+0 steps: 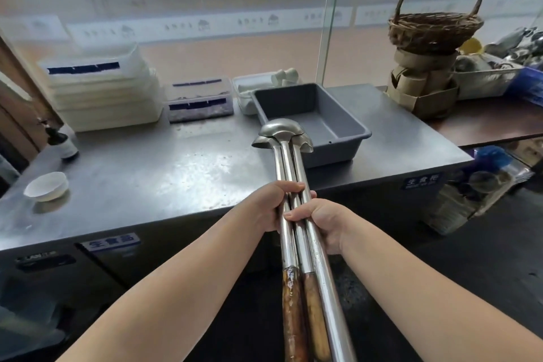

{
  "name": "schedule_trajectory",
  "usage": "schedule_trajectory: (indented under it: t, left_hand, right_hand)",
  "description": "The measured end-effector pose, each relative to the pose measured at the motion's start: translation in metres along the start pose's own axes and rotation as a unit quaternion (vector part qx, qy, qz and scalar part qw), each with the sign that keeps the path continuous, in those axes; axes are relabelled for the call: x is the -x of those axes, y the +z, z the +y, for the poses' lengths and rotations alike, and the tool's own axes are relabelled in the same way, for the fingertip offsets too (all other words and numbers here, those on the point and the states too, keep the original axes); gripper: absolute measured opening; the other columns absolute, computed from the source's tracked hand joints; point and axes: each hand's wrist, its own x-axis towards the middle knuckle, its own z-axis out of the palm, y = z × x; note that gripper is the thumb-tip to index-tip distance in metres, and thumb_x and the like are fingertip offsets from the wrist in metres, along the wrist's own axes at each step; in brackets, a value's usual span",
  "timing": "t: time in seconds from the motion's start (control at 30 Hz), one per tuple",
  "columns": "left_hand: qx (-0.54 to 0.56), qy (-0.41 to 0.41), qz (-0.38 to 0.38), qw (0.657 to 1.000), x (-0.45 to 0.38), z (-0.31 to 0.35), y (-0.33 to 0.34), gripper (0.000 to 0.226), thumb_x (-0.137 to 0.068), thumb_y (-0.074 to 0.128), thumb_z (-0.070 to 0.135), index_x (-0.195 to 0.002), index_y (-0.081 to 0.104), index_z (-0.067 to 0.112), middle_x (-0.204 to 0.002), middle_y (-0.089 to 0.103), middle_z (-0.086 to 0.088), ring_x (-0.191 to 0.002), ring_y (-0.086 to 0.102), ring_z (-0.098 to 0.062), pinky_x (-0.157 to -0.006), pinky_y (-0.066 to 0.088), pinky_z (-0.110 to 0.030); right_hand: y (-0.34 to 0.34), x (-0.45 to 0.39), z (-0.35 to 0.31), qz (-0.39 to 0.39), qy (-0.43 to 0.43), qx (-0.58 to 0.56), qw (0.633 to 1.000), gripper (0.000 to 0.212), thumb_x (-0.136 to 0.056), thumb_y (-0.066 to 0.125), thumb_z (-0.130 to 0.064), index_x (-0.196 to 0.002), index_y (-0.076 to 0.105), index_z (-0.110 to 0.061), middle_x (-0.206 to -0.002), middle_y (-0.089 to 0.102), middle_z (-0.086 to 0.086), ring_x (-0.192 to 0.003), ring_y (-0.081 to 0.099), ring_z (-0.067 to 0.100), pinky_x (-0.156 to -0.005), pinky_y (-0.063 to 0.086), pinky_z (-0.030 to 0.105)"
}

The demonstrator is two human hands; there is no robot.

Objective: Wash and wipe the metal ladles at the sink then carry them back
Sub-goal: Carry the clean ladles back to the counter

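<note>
Three long metal ladles (289, 161) are bundled together, bowls facing down and pointing away from me, over the near edge of a grey plastic tub (349, 123). Two have worn wooden grips near me, the third is all steel. My left hand (271, 206) grips the shafts from the left. My right hand (326, 223) grips them from the right, just behind the left. Both hands hover over the front edge of the steel counter (164, 173).
On the counter stand stacked white lidded boxes (102, 91), a clear lidded box (199, 103), a white tray with cups (264, 82), a small white bowl (47, 185) and a dark bottle (63, 144). A wicker basket (435, 32) sits on paper rolls at right. A glass partition (330, 20) rises behind.
</note>
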Motion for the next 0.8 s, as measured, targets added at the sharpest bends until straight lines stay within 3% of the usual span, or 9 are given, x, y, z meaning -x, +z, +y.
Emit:
schedule_trajectory:
  t: [0.17,0.27,0.37,0.53,0.67,0.8]
  left_hand:
    - [-0.020,-0.001,-0.002,1.000,-0.044,0.054,-0.020,0.025,-0.087,0.057,0.025,-0.095,0.073,0.008,-0.094,0.071,-0.008,-0.096,0.063,-0.027,-0.103,0.046,-0.046]
    - [-0.010,-0.007,-0.009,1.000,-0.080,0.078,-0.023,0.025,-0.086,0.059,0.026,-0.090,0.076,0.008,-0.096,0.071,-0.008,-0.098,0.063,-0.027,-0.105,0.044,-0.048]
    - [0.016,-0.016,-0.016,1.000,-0.101,0.090,-0.024,0.025,-0.089,0.057,0.024,-0.096,0.072,0.005,-0.092,0.070,-0.007,-0.089,0.066,-0.024,-0.093,0.053,-0.040]
    - [0.036,-0.023,0.004,0.999,-0.174,0.129,-0.018,0.028,-0.088,0.058,0.026,-0.105,0.069,0.006,-0.091,0.070,-0.006,-0.083,0.067,-0.022,-0.080,0.055,-0.036]
    - [0.078,-0.032,0.030,0.996,-0.236,0.158,-0.005,0.024,-0.088,0.058,0.025,-0.099,0.069,0.006,-0.095,0.070,-0.006,-0.090,0.066,-0.024,-0.097,0.051,-0.040]
    - [0.124,-0.046,0.052,0.990,-0.285,0.183,0.007,0.023,-0.089,0.058,0.026,-0.095,0.070,0.006,-0.089,0.070,-0.007,-0.090,0.065,-0.025,-0.094,0.051,-0.040]
  right_hand:
    - [-0.006,-0.049,-0.051,0.007,-0.001,-0.008,1.000,0.040,-0.072,0.072,-0.008,-0.110,0.067,0.004,-0.095,0.072,0.021,-0.083,0.071,0.034,-0.084,0.057,0.047]
    - [-0.022,-0.077,-0.076,0.008,0.002,-0.009,1.000,0.034,-0.077,0.070,-0.007,-0.109,0.067,0.004,-0.091,0.072,0.020,-0.078,0.071,0.032,-0.077,0.057,0.043]
    - [-0.033,-0.092,-0.090,0.002,0.011,-0.018,1.000,0.018,-0.083,0.065,-0.006,-0.098,0.068,0.005,-0.079,0.071,0.018,-0.067,0.069,0.028,-0.070,0.056,0.039]
    - [-0.080,-0.151,-0.135,-0.007,0.023,-0.012,1.000,0.018,-0.082,0.065,-0.003,-0.099,0.067,0.004,-0.076,0.070,0.019,-0.064,0.068,0.029,-0.069,0.056,0.039]
    - [-0.126,-0.200,-0.173,-0.016,0.042,-0.001,0.999,0.027,-0.081,0.066,-0.001,-0.107,0.066,0.005,-0.085,0.071,0.021,-0.071,0.070,0.031,-0.072,0.058,0.041]
    - [-0.163,-0.241,-0.207,-0.017,0.060,0.009,0.998,0.027,-0.081,0.065,0.001,-0.108,0.065,0.003,-0.080,0.072,0.021,-0.066,0.071,0.032,-0.069,0.057,0.041]
